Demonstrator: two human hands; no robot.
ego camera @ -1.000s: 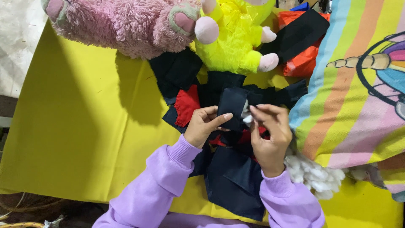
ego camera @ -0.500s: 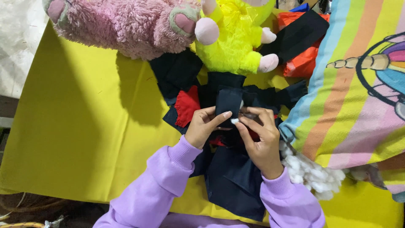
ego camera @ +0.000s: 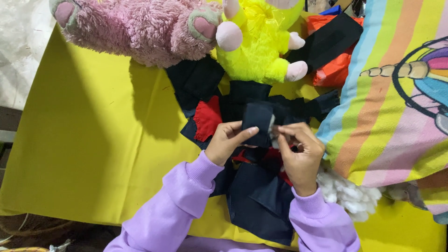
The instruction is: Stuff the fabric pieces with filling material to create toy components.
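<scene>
A small dark navy fabric piece (ego camera: 258, 120) is held up between both hands over a heap of navy and red cloth scraps (ego camera: 254, 200). My left hand (ego camera: 227, 141) grips its left edge, thumb stretched across the front. My right hand (ego camera: 299, 151) pinches its right edge, where a bit of white stuffing shows. A red scrap (ego camera: 206, 118) lies just left of the piece. Both arms wear lilac sleeves.
A pink plush toy (ego camera: 135, 25) and a bright yellow plush toy (ego camera: 256, 42) lie at the top on the yellow cloth (ego camera: 93, 140). Orange and black fabric (ego camera: 333, 51) sits top right. A striped pillow (ego camera: 401, 102) fills the right side, white stuffing (ego camera: 347, 193) beside it.
The right hand has shifted a little left and closed in on the navy piece's right edge. The white stuffing at the fingertips shows less than before. The left hand barely moved.
</scene>
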